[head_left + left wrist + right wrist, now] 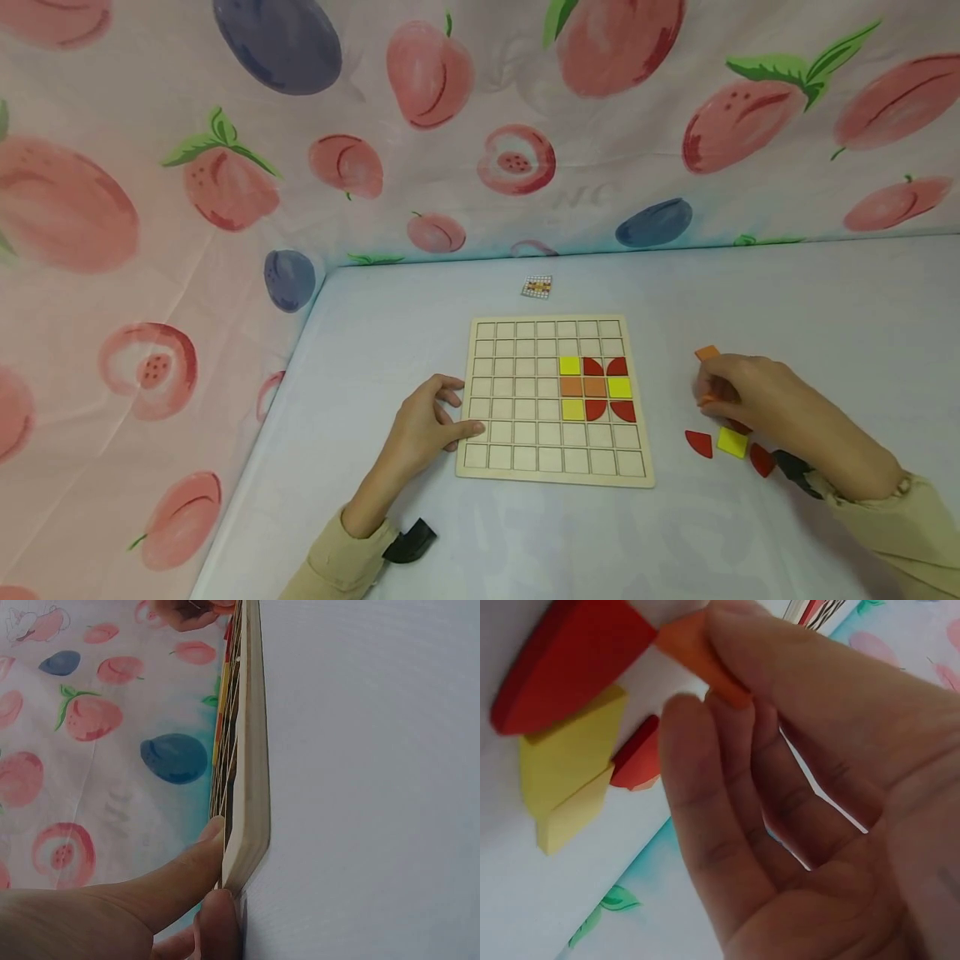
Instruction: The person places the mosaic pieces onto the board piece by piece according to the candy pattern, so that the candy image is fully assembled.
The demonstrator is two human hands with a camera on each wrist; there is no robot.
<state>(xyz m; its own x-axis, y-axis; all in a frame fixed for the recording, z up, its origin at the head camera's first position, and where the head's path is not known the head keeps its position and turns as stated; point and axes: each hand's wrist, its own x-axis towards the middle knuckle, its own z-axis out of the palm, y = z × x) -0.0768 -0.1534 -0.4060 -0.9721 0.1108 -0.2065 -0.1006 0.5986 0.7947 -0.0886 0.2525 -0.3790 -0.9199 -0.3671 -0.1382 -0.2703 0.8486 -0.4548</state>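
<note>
- head view: the left hand (423,421) is gripping the left edge of the wooden board (517,433) — thumb lying on top, fingers bending at the side.
- well to the right of the board, the right hand (742,383) is pinching an orange tile (686,641) at its fingertips; which finger is meeting the thumb i cannot tell.
- a second orange tile (707,353) is lying just beyond that hand, while loose red pieces (699,443) and a yellow tile (732,442) are resting on the table (337,375), nearer the person.
- on the board, yellow squares (570,366), orange squares (572,386) and red quarter-rounds (596,409) are filling cells at the right side.
- beyond it a pattern card (537,287) is lying, too small to read closely.
- the step in hand seems to be picking up a piece, the layout looking partly done.
- the next move is probably calling for carrying the orange tile leftward and lowering it squarely into a bare cell — perhaps one beside the orange squares.
</note>
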